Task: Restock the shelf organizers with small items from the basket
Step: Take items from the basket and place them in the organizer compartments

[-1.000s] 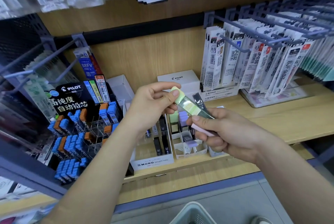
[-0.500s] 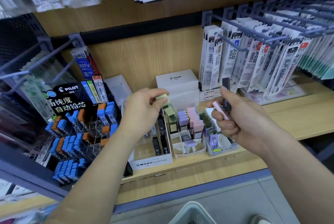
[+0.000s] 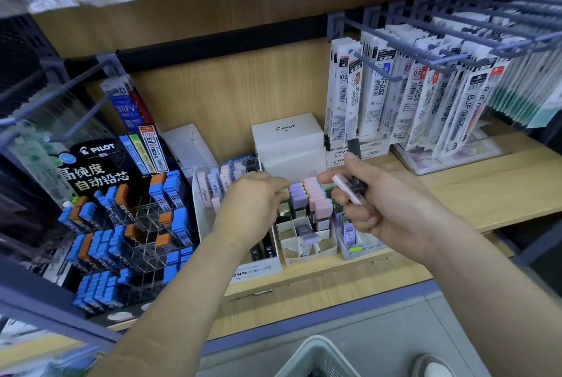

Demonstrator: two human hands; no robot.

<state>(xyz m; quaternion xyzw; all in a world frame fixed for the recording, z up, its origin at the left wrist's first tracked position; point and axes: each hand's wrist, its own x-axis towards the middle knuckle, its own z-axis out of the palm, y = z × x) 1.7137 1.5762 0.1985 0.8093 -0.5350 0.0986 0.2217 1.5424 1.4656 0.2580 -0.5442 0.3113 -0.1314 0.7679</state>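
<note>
Cases slotted into the white organizer (image 3: pixel 293 250)

A green case (image 3: pixel 284 193), seemingly, is pinched by the left hand (image 3: pixel 252 203) over the mid-frame slots; pink and dark cases (image 3: pixel 346 192) are gripped by the right hand (image 3: pixel 383 209). The packed pastel row (image 3: pixel 316 194) could be toppled if it is forced in. The wooden shelf (image 3: pixel 501 182) is crowded with hanging refills (image 3: pixel 425 96); the basket (image 3: pixel 316 355) is seen at bottom.

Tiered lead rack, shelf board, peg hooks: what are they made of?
Tiered lead rack: clear glossy plastic, probably acrylic; blue cases show through its cell walls. Shelf board: light wood grain, matte; possibly laminate. Peg hooks: thin grey-blue rods, coated look, likely metal.
</note>
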